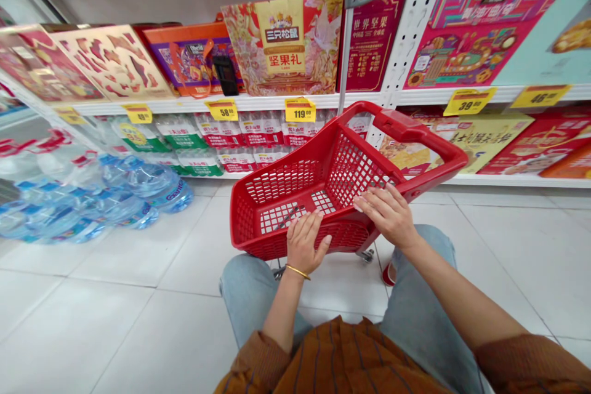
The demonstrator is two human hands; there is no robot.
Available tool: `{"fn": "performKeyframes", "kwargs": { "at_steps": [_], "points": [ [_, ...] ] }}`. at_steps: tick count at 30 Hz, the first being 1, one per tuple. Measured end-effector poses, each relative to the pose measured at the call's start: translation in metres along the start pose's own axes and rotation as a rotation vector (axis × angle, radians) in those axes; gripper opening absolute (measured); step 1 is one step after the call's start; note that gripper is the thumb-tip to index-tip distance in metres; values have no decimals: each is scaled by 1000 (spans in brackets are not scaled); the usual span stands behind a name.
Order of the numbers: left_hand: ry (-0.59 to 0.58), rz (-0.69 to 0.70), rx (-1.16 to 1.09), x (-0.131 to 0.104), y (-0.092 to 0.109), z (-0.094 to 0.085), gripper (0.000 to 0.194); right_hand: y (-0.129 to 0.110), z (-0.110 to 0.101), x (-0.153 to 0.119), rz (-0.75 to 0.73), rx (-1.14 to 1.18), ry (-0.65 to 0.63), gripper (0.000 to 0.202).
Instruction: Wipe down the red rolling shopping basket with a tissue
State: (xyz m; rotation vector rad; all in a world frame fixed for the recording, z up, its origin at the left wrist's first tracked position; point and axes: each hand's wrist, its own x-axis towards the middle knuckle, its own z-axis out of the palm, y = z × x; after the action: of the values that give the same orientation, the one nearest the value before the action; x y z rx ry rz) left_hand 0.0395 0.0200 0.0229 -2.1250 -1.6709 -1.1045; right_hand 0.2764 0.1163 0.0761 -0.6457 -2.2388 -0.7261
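A small red plastic shopping cart (281, 169) with grid walls stands on the floor before my knees, its loop handle (434, 135) up at the right. My left hand (305, 241) rests on the near rim, its fingers lying flat and the thumb apart. Farther right along the same rim, near the handle end, lies my right hand (386, 214), with the fingers stretched over the edge. Neither hand grips anything. White floor tiles show through the holes in the cart's bottom. One caster (367, 255) is visible below the basket.
Behind the cart, shelves hold gift boxes (284, 43) with yellow price tags (300, 109) along the edge. Shrink-wrapped bottle packs (221, 135) fill the lower shelf. Large water bottles (152, 181) stand on the floor at left. A thin metal pole (344, 61) rises behind the cart.
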Motion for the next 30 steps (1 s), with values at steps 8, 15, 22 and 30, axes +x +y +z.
{"fn": "performKeyframes", "kwargs": {
  "at_steps": [8, 15, 22, 30],
  "points": [
    [11, -15, 26, 0, 3, -2, 51, -48, 17, 14, -49, 106, -17, 31],
    [-11, 2, -4, -1, -3, -7, 48, -44, 25, 13, -54, 73, 51, 32],
    [-35, -12, 11, -3, -11, -10, 49, -18, 8, 5, -26, -19, 41, 34],
    [-76, -35, 26, -2, -13, -27, 48, -7, -2, 2, 26, 29, 32, 39]
  ]
}}
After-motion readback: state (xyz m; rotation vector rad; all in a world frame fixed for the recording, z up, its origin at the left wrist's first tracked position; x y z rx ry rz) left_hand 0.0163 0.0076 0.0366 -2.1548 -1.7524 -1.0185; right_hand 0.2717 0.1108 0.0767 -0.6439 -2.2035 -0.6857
